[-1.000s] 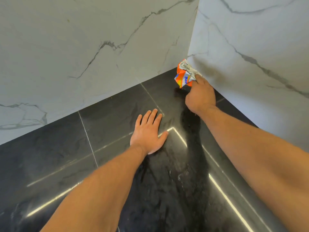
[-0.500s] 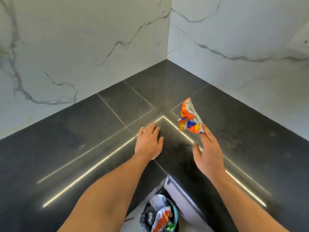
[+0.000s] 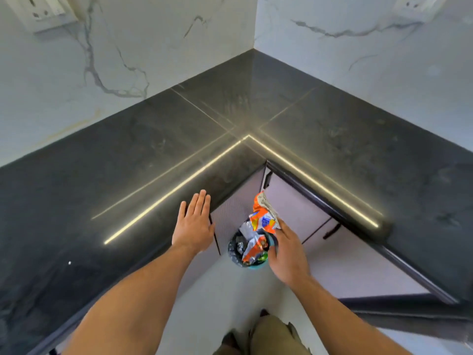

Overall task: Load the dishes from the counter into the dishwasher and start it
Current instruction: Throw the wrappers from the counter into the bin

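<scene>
At the counter (image 3: pixel 128 162) corner, the wrapper (image 3: pixel 263 213) is pinched upright in the right hand (image 3: pixel 286 252) over the bin (image 3: pixel 253 266), left hand (image 3: pixel 194 226) laid flat.

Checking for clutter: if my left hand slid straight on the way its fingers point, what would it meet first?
The way looks free: the left hand would cross bare dark counter and probably first meet the marble wall near the corner.

White marble-look walls (image 3: pixel 143 42) with grey veins met in a corner, each carrying a socket plate (image 3: pixel 43 11) near the top edge. A black L-shaped stone countertop (image 3: pixel 115 162) reflected thin bright light strips (image 3: pixel 179 188). Below it stood pale lilac cabinet doors (image 3: pixel 294 201) with dark handles (image 3: pixel 331 231), over a pale floor (image 3: pixel 230 298).
</scene>
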{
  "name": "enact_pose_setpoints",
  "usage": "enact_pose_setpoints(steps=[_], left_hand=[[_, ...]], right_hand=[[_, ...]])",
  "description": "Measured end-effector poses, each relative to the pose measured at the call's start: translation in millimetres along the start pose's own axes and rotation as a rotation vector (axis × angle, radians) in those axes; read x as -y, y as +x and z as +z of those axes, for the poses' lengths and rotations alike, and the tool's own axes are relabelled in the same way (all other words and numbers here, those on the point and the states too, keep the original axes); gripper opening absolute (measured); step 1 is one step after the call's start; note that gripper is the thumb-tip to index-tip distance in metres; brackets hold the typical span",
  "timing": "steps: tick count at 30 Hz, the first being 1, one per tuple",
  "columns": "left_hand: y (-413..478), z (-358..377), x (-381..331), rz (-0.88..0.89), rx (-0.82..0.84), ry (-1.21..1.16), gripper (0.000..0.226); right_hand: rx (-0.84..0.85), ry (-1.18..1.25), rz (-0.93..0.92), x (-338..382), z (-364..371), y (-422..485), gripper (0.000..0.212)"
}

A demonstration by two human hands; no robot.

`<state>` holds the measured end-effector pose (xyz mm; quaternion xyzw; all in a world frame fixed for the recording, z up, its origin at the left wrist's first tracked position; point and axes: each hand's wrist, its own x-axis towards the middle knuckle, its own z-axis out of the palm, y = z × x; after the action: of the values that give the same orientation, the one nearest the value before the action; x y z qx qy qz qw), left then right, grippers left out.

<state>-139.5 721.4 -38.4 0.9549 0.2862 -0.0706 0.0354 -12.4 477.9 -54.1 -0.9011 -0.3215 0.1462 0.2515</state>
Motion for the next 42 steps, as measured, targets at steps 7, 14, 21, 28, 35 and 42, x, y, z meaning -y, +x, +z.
enact_pose_setpoints(steps=[7,14,21,28,35,42], left_hand=[[-34.3,25.5,-20.2,-0.001,-0.067,0.091,0.084],[-13.2,110.1,-30.6,0.337,0.070,0.168,0.083],[46.0,271.1,-38.4,0.190,0.238,0.073,0.081],[99.0,444.4,-57.7,0.131,0.231,-0.017,0.073],[109.0,513.5,-65.9,0.093,0.144,-0.119,0.069],[82.5,456.0,-74.8,0.071,0.211,-0.121,0.071]], right_hand=[[0.212,-0.228,0.168,-39.4,17.0,-41.5,0.053],[0.351,-0.262,0.151,-83.6,73.1,-16.1,0.062],[0.469,-0.493,-0.138,-160.2,201.0,81.5,0.056],[0.373,-0.541,-0.269,-236.7,323.2,182.9,0.053],[0.388,-0.595,-0.207,-271.3,362.4,196.7,0.038],[0.422,-0.461,-0.143,-259.5,311.9,170.7,0.032]])
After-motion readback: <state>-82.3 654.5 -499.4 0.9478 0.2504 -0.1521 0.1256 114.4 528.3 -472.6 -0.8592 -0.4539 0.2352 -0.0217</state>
